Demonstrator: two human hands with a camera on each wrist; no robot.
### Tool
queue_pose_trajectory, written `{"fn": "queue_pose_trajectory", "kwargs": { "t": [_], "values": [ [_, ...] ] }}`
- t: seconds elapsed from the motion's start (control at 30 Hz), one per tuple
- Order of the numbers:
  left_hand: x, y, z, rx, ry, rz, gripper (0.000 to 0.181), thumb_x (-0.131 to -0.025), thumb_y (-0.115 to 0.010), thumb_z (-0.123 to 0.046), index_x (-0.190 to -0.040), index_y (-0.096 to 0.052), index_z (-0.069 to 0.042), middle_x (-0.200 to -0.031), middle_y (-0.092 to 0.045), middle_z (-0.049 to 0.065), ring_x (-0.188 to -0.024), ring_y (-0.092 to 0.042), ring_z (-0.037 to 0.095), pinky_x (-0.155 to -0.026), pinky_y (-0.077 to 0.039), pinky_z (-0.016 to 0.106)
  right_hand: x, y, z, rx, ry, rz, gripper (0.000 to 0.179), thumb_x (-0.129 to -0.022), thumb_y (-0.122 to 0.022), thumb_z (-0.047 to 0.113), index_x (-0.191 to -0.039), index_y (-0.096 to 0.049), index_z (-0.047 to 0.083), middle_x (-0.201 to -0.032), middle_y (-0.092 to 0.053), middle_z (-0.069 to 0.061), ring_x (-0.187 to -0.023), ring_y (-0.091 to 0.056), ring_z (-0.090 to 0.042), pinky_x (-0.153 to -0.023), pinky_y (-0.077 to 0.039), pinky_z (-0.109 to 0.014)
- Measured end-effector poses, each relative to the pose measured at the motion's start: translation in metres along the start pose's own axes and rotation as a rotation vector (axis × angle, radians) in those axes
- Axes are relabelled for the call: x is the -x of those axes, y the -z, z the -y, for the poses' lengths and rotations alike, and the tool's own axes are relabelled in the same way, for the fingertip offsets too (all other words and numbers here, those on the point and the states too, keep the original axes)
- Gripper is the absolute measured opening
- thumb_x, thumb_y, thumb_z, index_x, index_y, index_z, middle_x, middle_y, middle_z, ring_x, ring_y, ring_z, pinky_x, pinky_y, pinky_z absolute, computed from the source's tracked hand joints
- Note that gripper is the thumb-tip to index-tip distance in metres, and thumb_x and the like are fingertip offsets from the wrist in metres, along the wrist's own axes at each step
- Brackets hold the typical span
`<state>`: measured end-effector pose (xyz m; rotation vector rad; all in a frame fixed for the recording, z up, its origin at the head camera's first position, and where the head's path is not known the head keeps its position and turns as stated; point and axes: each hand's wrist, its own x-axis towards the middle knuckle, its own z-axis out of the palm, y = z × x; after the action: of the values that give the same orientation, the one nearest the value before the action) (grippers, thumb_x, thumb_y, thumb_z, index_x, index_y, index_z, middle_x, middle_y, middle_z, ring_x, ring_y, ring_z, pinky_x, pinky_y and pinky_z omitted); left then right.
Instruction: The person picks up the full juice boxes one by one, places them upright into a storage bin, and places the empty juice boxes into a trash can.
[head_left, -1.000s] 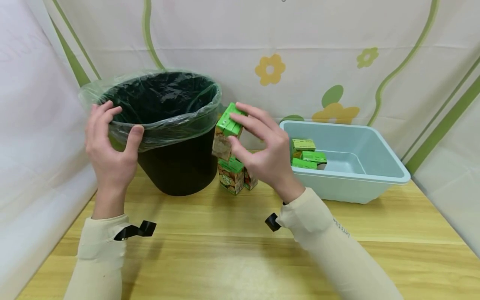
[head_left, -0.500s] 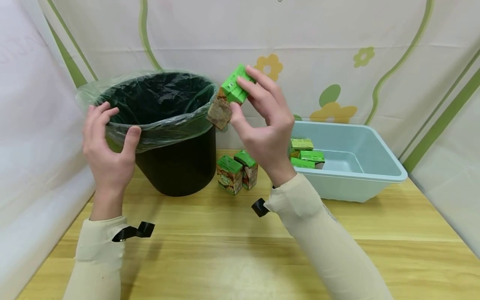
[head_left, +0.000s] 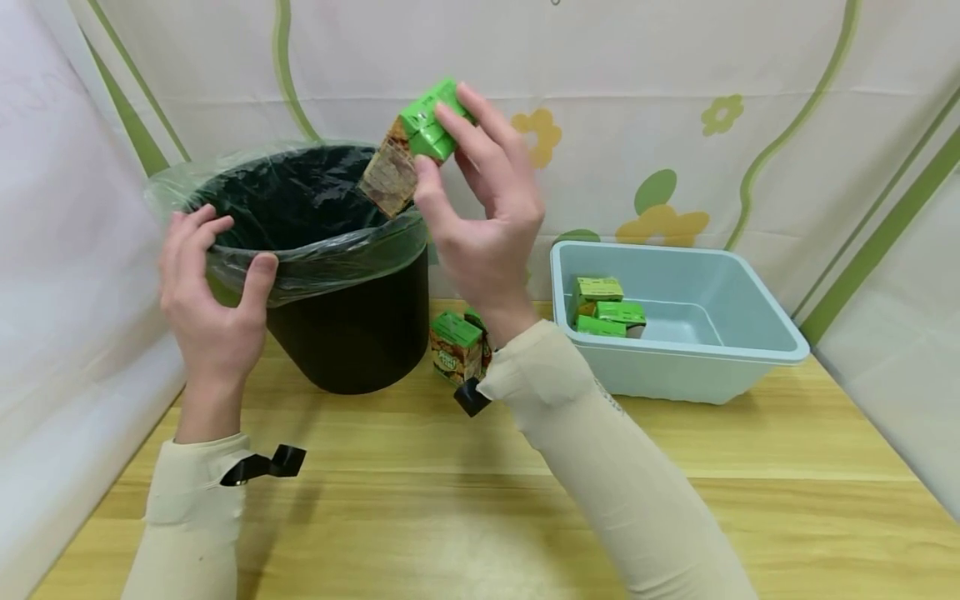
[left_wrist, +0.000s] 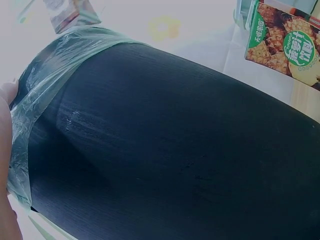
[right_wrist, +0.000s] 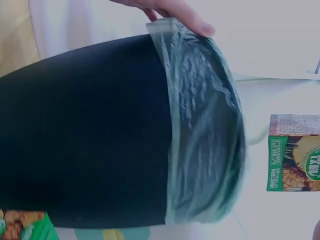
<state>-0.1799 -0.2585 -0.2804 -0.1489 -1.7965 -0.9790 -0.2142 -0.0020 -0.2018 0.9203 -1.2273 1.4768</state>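
Observation:
My left hand [head_left: 216, 312] grips the near-left rim of a black trash bin [head_left: 352, 342], fingers hooked over the edge and thumb outside. A thin green bag [head_left: 352, 262] lines the bin and folds down over its rim. Between thumb and fingers, my right hand [head_left: 491, 192] pinches a small juice carton [head_left: 392, 175] with a green top. The carton is tilted, and its lower end overlaps the bin's right rim in the head view. Pineapples are printed on its side, as the right wrist view shows of this carton [right_wrist: 300, 160].
Right of the bin, a juice carton [head_left: 454, 346] stands on the wooden table [head_left: 360, 517], with another partly hidden behind my right sleeve. A pale blue tub [head_left: 675, 371] at the right holds several cartons [head_left: 600, 290]. A patterned cloth [head_left: 600, 100] hangs behind.
My right hand has lifted the juice carton up from near the standing cartons and carried it left toward the bin's mouth, tilting it. The left hand keeps its grip on the rim.

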Motion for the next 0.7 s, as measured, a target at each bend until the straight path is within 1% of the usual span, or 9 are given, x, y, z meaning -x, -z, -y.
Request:
{"fn": "queue_pose_trajectory", "kwargs": {
  "t": [0.1, 0.17, 0.27, 0.4, 0.5, 0.57, 0.7],
  "values": [
    [0.001, -0.001, 0.001, 0.003, -0.003, -0.002, 0.070, -0.091, -0.074, -0.061, -0.136, -0.071, -0.007, -0.154, -0.061, 0.004, -0.159, -0.037, 0.021, -0.133, -0.020, 0.033, 0.002, -0.011, -0.004, 0.010, 0.011, 0.010, 0.035, -0.094, -0.072, -0.001, -0.126, -0.070, -0.014, -0.144, -0.058, -0.033, -0.136, -0.064, -0.029, -0.110, -0.056, -0.038],
    [0.001, -0.002, 0.001, 0.002, -0.002, -0.002, 0.071, -0.091, -0.074, -0.062, -0.135, -0.071, -0.006, -0.154, -0.061, 0.005, -0.159, -0.037, 0.021, -0.133, -0.021, 0.032, 0.003, -0.016, -0.007, 0.036, 0.029, 0.030, 0.034, -0.094, -0.072, 0.000, -0.126, -0.070, -0.012, -0.143, -0.059, -0.033, -0.137, -0.063, -0.029, -0.110, -0.056, -0.036],
    [0.002, -0.004, 0.001, 0.001, -0.003, 0.000, 0.073, -0.091, -0.073, -0.063, -0.136, -0.071, -0.005, -0.154, -0.061, 0.004, -0.159, -0.037, 0.020, -0.133, -0.021, 0.032, 0.007, -0.022, -0.012, 0.109, 0.047, 0.075, 0.034, -0.096, -0.072, 0.005, -0.127, -0.071, -0.009, -0.143, -0.061, -0.030, -0.138, -0.061, -0.028, -0.111, -0.055, -0.032],
    [0.002, -0.007, 0.000, 0.012, 0.003, 0.004, 0.073, -0.091, -0.073, -0.063, -0.136, -0.071, -0.006, -0.154, -0.060, 0.005, -0.159, -0.036, 0.020, -0.133, -0.020, 0.032, 0.015, -0.026, -0.020, 0.229, 0.027, 0.144, 0.034, -0.098, -0.071, 0.012, -0.129, -0.073, -0.003, -0.143, -0.062, -0.026, -0.137, -0.062, -0.027, -0.110, -0.052, -0.023],
    [0.001, -0.007, 0.001, 0.019, 0.002, 0.001, 0.071, -0.091, -0.074, -0.062, -0.135, -0.071, -0.006, -0.154, -0.061, 0.006, -0.160, -0.036, 0.020, -0.133, -0.020, 0.032, 0.023, -0.029, -0.026, 0.284, -0.011, 0.222, 0.034, -0.100, -0.070, 0.014, -0.131, -0.073, 0.000, -0.145, -0.062, -0.023, -0.135, -0.063, -0.026, -0.109, -0.050, -0.018],
    [0.001, -0.007, 0.001, 0.020, -0.003, -0.003, 0.071, -0.091, -0.074, -0.061, -0.134, -0.071, -0.005, -0.154, -0.061, 0.005, -0.160, -0.037, 0.021, -0.133, -0.020, 0.032, 0.027, -0.030, -0.029, 0.318, -0.032, 0.290, 0.035, -0.101, -0.069, 0.015, -0.133, -0.073, 0.002, -0.147, -0.061, -0.021, -0.137, -0.061, -0.025, -0.111, -0.047, -0.017],
    [-0.001, -0.003, 0.001, 0.016, -0.009, -0.014, 0.072, -0.091, -0.074, -0.060, -0.133, -0.071, -0.002, -0.152, -0.062, 0.005, -0.159, -0.037, 0.022, -0.133, -0.021, 0.033, 0.030, -0.035, -0.030, 0.411, -0.033, 0.421, 0.037, -0.103, -0.068, 0.020, -0.137, -0.072, 0.007, -0.149, -0.061, -0.016, -0.139, -0.059, -0.024, -0.117, -0.041, -0.020]
  ]
}}
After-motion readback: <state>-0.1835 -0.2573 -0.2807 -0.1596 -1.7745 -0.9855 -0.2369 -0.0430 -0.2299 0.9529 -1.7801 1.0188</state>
